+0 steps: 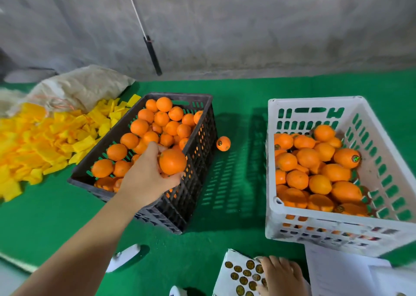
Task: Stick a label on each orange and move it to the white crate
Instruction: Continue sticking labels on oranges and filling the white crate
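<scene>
My left hand (146, 176) grips one orange (172, 161) just above the near right part of the black crate (200, 160), which holds several unlabelled oranges. The white crate (315, 230) on the right holds several oranges, some showing round labels. At the bottom edge my right hand (281, 275) rests with its fingers on a white label sheet (238, 273) of round gold stickers. A single labelled orange (223, 143) lies on the green mat between the two crates.
A heap of yellow wrappers (45, 142) and a burlap sack (78, 88) lie to the left. White paper (342, 273) lies at the bottom right, and a white piece (123, 257) on the mat near me. A grey wall with a black-handled pole (153, 54) stands behind.
</scene>
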Motion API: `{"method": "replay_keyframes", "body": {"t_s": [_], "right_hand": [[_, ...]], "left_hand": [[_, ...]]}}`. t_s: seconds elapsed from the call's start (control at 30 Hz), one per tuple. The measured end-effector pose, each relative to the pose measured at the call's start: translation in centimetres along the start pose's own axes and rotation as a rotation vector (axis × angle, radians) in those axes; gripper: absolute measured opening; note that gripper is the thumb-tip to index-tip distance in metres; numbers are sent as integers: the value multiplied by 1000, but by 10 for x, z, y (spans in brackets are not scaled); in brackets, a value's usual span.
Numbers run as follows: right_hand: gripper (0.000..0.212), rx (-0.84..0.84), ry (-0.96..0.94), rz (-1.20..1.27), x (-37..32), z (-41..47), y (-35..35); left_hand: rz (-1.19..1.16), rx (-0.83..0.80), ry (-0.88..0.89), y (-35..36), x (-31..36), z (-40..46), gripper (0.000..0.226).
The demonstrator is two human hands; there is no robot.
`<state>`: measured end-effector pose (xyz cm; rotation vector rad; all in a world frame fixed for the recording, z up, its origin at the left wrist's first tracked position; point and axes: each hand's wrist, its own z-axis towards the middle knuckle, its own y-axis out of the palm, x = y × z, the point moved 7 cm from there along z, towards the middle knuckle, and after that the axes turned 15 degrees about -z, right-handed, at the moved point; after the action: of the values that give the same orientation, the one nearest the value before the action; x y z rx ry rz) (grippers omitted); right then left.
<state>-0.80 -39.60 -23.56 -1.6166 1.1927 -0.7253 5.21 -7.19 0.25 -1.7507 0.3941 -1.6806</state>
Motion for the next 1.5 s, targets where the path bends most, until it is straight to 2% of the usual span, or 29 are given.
{"method": "replay_keyframes", "body": {"t_s": [0.07, 0.13, 0.17, 0.23, 0.3, 0.37, 0.47, 0.57, 0.67, 0.73, 0.77, 0.83, 0.87, 0.9, 0.97, 1.03, 1.1, 1.27, 1.37, 1.43, 1.5], "right_hand": [[39, 117, 42, 2, 18, 2, -8], [34, 133, 32, 43, 29, -2, -19], [27, 150, 37, 109, 33, -7, -32], [12, 228, 14, 419, 42, -18, -60], [21, 244, -3, 769, 52, -35, -91], [35, 271, -64, 1004, 58, -53, -131], [42, 431, -188, 1179, 69, -76, -197], [37, 474, -306, 1291, 75, -93, -245], [35, 478, -368, 1269, 80, -100, -264], [36, 509, -365, 1205, 83, -101, -269], [42, 543, -324, 1121, 85, -101, -268], [68, 653, -142, 880, 96, -104, -266], [72, 743, -59, 754, 100, -109, -270], [69, 855, -42, 638, 99, -118, -278], [53, 1012, -145, 491, 89, -132, -294], [39, 996, -223, 506, 82, -133, -302], [37, 934, -230, 549, 81, -130, -304], [55, 849, -289, 476, 74, -130, -299], [65, 1003, -221, 489, 75, -142, -300], [45, 1133, -207, 414, 73, -153, -305], [32, 1114, -222, 397, 72, -154, -303]], "left_hand": [[-55, 22, 48, 10, 19, -14, 60], [-149, 31, 79, 22, 37, -30, 61], [-191, 42, 92, 28, 47, -40, 63], [-324, 46, 92, 40, 63, -58, 70], [-507, 17, 55, 57, 72, -74, 72], [-689, -30, 15, 72, 82, -89, 75], [-844, -147, 10, 91, 105, -103, 81], [-898, -297, 95, 102, 137, -106, 78], [-915, -423, 139, 111, 163, -107, 74], [-958, -411, 130, 113, 171, -109, 75], [-978, -393, 137, 114, 174, -111, 75], [-953, -354, 172, 114, 179, -114, 72], [-914, -341, 193, 114, 182, -116, 70], [-873, -332, 215, 114, 183, -118, 68], [-796, -320, 270, 111, 186, -122, 64], [-745, -335, 317, 110, 191, -128, 63], [-702, -332, 331, 110, 199, -135, 62], [-730, -293, 348, 107, 202, -142, 59], [-821, -269, 269, 106, 184, -140, 73], [-920, -289, 269, 108, 181, -139, 76], [-1030, -343, 284, 111, 180, -137, 76]]}}
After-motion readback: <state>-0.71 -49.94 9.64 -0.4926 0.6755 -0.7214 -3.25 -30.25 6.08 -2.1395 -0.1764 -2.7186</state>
